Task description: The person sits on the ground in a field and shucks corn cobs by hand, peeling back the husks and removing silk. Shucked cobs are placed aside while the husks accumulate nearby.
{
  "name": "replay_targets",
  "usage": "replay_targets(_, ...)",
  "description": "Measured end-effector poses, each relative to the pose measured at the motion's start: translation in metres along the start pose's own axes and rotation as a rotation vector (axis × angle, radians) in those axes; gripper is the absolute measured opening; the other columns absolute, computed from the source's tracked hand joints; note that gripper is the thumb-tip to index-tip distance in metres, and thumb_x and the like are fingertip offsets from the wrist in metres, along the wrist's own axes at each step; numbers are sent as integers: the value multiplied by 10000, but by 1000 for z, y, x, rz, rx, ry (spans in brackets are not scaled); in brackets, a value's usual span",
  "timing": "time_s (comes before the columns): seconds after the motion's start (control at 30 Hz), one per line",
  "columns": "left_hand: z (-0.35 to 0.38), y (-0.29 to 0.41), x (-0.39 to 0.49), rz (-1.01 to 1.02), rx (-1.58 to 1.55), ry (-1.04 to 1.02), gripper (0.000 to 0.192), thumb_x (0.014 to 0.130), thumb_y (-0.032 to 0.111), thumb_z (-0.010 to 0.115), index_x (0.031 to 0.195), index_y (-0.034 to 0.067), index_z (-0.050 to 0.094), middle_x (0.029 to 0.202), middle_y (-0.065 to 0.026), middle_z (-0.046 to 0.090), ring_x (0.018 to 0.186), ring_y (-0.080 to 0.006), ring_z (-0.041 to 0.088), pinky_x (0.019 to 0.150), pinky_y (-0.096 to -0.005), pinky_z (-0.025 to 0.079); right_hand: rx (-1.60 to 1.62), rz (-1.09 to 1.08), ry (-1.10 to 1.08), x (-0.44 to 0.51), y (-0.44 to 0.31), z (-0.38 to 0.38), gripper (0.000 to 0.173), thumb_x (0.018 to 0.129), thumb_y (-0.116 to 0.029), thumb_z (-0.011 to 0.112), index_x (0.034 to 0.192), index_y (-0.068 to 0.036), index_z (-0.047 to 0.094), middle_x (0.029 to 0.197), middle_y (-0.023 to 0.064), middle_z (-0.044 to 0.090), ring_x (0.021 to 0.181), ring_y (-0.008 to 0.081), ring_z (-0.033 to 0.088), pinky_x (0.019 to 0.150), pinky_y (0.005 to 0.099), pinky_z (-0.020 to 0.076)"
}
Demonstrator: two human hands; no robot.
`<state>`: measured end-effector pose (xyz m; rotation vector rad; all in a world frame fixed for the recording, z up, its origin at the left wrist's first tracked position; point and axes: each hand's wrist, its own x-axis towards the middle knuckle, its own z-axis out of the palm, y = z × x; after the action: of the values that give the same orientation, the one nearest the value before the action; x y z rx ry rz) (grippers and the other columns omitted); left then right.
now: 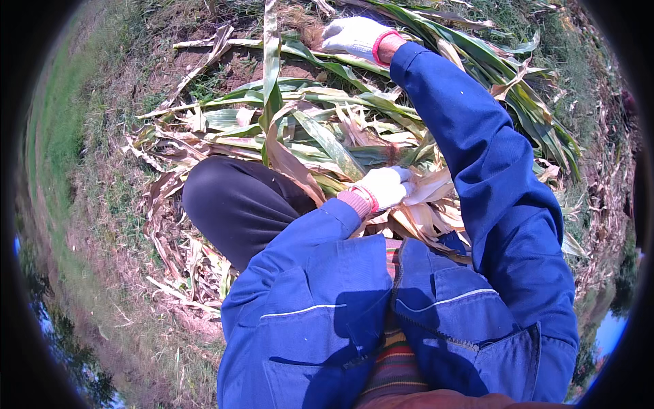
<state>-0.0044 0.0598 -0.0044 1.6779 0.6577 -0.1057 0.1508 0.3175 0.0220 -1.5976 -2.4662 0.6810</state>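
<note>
My left hand point(386, 187), in a white knit glove with a red-edged cuff, is close in front of my body. Its fingers are curled at the base of a pale, dry corn husk point(431, 188), whose leaves fan out to the right. Any ear inside that husk is hidden. Farther out, at the top of the view, my right hand point(353, 40) reaches over the cut corn stalks point(306, 95) in a matching glove. Its fingers look bent, and whether anything is inside them cannot be seen. Green and yellowed leaves lie across the stalks before me.
My bent knee point(230, 204) in dark trousers borders the pile on the left. One long corn leaf point(272, 61) stands up in front. A thick bundle of green corn leaves point(516, 97) lies at the right. Dry husks point(189, 266) litter the grassy ground.
</note>
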Motion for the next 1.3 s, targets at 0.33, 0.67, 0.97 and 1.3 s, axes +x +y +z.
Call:
replay_targets(0.33, 8, -34, 21, 259, 316, -47, 293, 918, 273, 528, 929, 34, 698, 960, -194, 691, 924, -392, 671, 830, -496, 543, 47, 496, -348, -52, 31, 178, 397, 891, -341, 588, 1187, -93, 680, 1176, 180, 716, 1092, 364, 682, 940, 466, 526)
replay_targets(0.67, -15, -4, 13, 8, 7, -156, 411, 969, 393, 567, 1103, 14, 651, 1014, -185, 631, 956, -329, 637, 869, -432, 512, 130, 383, -347, -90, -8, 123, 449, 898, -449, 538, 1121, -118, 744, 1094, 187, 734, 1013, 385, 698, 894, 480, 535)
replay_targets(0.97, -91, 64, -45, 246, -244, -44, 384, 1055, 302, 523, 1256, 3, 655, 1174, -103, 693, 1104, -197, 642, 995, -336, 491, -127, 391, -63, -229, -70, -7, 337, 924, -448, 635, 955, -121, 711, 843, 140, 717, 819, 363, 706, 729, 487, 543)
replay_targets(1.3, -105, -16, 25, -236, 489, 190, 726, 919, 649, 561, 1232, 6, 684, 1241, -204, 692, 1150, -345, 663, 1004, -426, 496, -24, 475, -156, -371, -135, 64, 350, 905, -448, 631, 1051, -138, 704, 903, 134, 732, 865, 357, 711, 757, 473, 553)
